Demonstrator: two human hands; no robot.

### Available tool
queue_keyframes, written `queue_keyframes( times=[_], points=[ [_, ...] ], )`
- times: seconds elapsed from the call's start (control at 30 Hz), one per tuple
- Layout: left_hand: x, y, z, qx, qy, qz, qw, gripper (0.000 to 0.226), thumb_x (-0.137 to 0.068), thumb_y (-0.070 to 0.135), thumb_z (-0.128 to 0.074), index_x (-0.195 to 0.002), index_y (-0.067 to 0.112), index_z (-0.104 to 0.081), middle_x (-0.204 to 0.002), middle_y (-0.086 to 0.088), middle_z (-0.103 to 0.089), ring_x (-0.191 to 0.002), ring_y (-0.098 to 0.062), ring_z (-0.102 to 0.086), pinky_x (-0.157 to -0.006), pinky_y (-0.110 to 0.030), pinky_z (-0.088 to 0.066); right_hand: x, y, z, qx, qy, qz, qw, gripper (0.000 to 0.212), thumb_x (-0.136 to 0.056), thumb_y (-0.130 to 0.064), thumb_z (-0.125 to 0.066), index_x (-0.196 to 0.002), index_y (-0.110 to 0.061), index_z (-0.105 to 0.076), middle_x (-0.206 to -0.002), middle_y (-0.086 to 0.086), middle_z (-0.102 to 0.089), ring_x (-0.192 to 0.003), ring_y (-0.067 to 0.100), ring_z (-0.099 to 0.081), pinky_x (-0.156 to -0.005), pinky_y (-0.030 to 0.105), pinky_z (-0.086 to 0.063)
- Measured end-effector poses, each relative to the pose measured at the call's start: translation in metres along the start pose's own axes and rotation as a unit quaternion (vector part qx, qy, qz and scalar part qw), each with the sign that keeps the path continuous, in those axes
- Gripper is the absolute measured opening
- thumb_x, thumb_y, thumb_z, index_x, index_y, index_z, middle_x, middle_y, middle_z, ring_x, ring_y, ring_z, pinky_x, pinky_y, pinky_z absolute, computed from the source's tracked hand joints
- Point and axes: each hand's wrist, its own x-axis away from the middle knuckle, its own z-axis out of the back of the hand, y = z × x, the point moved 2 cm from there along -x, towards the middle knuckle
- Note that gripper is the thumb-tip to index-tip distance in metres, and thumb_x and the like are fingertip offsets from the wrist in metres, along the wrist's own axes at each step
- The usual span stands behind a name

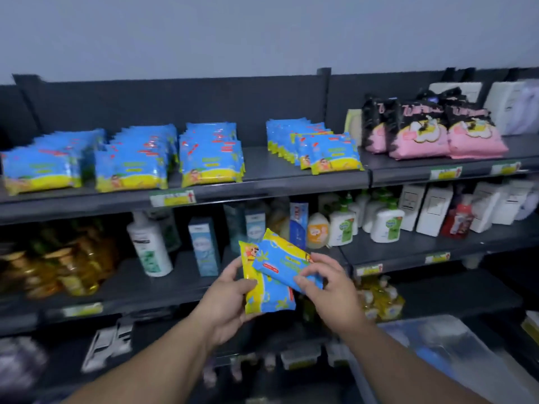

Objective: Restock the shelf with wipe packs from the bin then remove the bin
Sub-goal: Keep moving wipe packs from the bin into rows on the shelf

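Observation:
In front of the middle shelf I hold two blue and yellow wipe packs. My left hand (230, 298) grips the lower pack (269, 298) from the left. My right hand (326, 290) pinches the upper pack (281, 259), which lies slanted across the lower one. On the dark top shelf (262, 170) stand rows of the same wipe packs (128, 164), with a gap between the third row (211, 156) and the fourth row (318, 150). A clear plastic bin (446, 345) sits at the lower right, blurred.
Pink and black packs (437, 132) and white boxes fill the right end of the top shelf. The middle shelf carries bottles (150, 246), boxed items and soap dispensers (385, 225). Yellow bottles (58, 266) stand at the left. Lower shelves hold small goods.

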Motion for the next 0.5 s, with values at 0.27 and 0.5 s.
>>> queue_keyframes(
  times=[0.27,0.5],
  points=[
    [0.101,0.072,0.121,-0.011,0.033,-0.063,0.997,0.046,-0.094,-0.005,-0.042,-0.127,0.025,-0.052,-0.100,-0.012,-0.073,-0.074,-0.027,-0.072,-0.054,-0.035,-0.058,0.013,-0.124,-0.108,-0.090,-0.171,-0.020,0.981,0.066,-0.083,-0.022,-0.074,-0.140,-0.034,-0.042,-0.122,-0.010,-0.056,-0.100,-0.002,-0.056,-0.070,0.000,-0.041],
    [0.132,0.113,0.180,0.007,0.062,-0.098,0.993,0.046,-0.095,-0.002,-0.042,-0.131,0.026,-0.049,-0.108,-0.014,-0.071,-0.078,-0.027,-0.072,-0.055,-0.036,-0.057,-0.008,-0.187,-0.165,-0.107,-0.253,-0.030,0.961,0.045,-0.081,-0.030,-0.075,-0.122,-0.023,-0.059,-0.104,-0.010,-0.070,-0.090,0.006,-0.068,-0.073,0.020,-0.054]
  ],
)
